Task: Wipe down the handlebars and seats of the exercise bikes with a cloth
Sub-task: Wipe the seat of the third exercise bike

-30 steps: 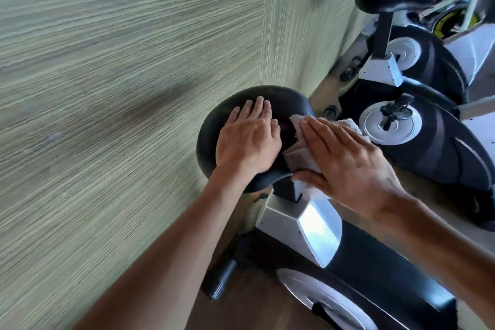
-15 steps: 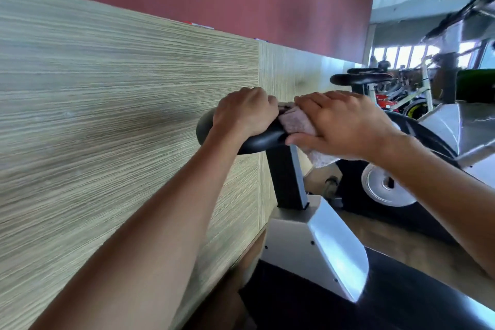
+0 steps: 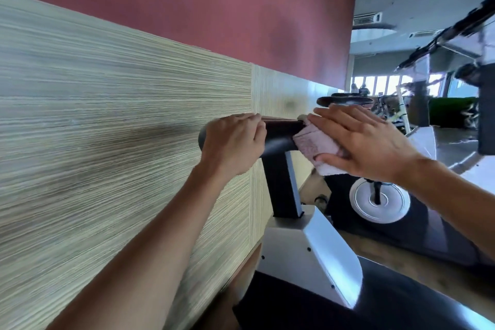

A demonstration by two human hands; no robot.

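Note:
The black bike seat point(image 3: 278, 131) stands at about eye level on its dark post point(image 3: 282, 185). My left hand point(image 3: 233, 142) grips the seat's left end, fingers curled over its top edge. A pink cloth point(image 3: 313, 145) lies against the seat's right side. My right hand point(image 3: 369, 142) presses the cloth there with straight fingers spread over the top, the thumb lying along the cloth's lower edge. The part of the seat under the cloth and hands is hidden.
A wood-grain wall panel point(image 3: 120, 155) runs close along the left. Behind stands a second bike with its black seat point(image 3: 345, 100) and white flywheel disc point(image 3: 380, 201). Blurred handlebars point(image 3: 442, 37) cross the upper right. This bike's silver and black body point(image 3: 308, 257) fills the lower right.
My view has dropped from above the seat to level with it. My left hand went from flat on the seat to curled round its end. My right hand's fingers have straightened over the cloth.

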